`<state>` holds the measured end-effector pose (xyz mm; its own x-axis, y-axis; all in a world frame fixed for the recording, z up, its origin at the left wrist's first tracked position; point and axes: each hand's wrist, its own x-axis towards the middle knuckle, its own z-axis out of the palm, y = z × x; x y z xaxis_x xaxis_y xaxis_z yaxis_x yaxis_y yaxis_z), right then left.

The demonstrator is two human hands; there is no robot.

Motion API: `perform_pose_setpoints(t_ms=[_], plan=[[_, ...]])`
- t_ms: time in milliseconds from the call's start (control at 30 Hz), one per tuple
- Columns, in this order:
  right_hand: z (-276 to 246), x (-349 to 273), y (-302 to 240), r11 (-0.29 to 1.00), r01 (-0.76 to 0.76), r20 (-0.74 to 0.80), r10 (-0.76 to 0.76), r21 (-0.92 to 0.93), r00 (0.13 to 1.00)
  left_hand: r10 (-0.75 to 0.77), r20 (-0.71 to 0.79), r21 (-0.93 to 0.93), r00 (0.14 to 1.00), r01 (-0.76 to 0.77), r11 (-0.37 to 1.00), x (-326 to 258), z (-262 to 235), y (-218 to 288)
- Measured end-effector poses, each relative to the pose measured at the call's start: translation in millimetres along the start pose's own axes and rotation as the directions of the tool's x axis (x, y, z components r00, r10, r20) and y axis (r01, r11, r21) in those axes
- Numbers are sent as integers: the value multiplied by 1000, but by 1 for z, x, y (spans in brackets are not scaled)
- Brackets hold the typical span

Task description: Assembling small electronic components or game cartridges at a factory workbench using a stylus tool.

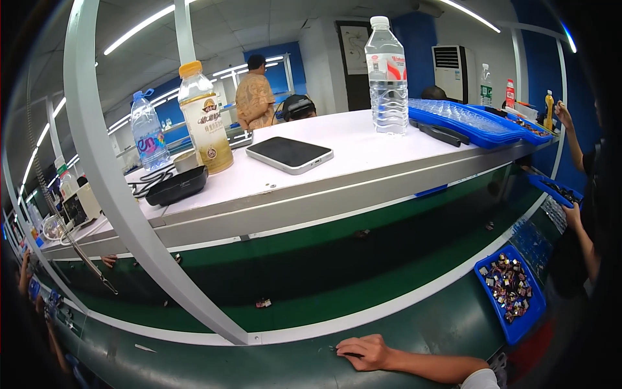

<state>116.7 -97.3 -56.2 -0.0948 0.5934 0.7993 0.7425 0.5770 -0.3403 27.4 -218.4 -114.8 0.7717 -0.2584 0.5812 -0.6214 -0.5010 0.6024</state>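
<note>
My right hand point(366, 352) lies on the green bench top point(272, 363) at the lower edge, its forearm coming in from the lower right. The fingers are bent, with the tips on the surface just below a white strip point(311, 332). A tiny dark speck sits at the fingertips; I cannot tell whether it is gripped. My left hand is out of view. A blue tray point(518, 327) filled with several small dark parts stands to the right of the hand.
A green conveyor belt point(389, 259) carries a few small parts point(262, 303). Above it, a white shelf point(363, 139) holds three bottles, a flat white-edged device point(289, 154), a black case point(176, 185) and blue trays point(473, 123). A slanted white frame post point(123, 188) crosses on the left. A co-worker's arm point(580, 230) reaches in at the right.
</note>
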Motion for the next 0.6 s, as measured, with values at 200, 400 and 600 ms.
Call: perform_pose_setpoints(t_ms=[200, 400, 600], plan=[[2, -8, 10, 994, -82, 19, 81, 69, 997, -22, -86, -89, 996, 15, 996, 1, -2, -5], [4, -2, 9, 989, -148, 134, 145, 11, 980, -101, -43, -176, 994, 92, 980, 6, -11, 4], [4, -4, 12, 988, -154, 163, 153, -1, 975, -115, -44, -172, 992, 106, 979, 6, -12, 4]])
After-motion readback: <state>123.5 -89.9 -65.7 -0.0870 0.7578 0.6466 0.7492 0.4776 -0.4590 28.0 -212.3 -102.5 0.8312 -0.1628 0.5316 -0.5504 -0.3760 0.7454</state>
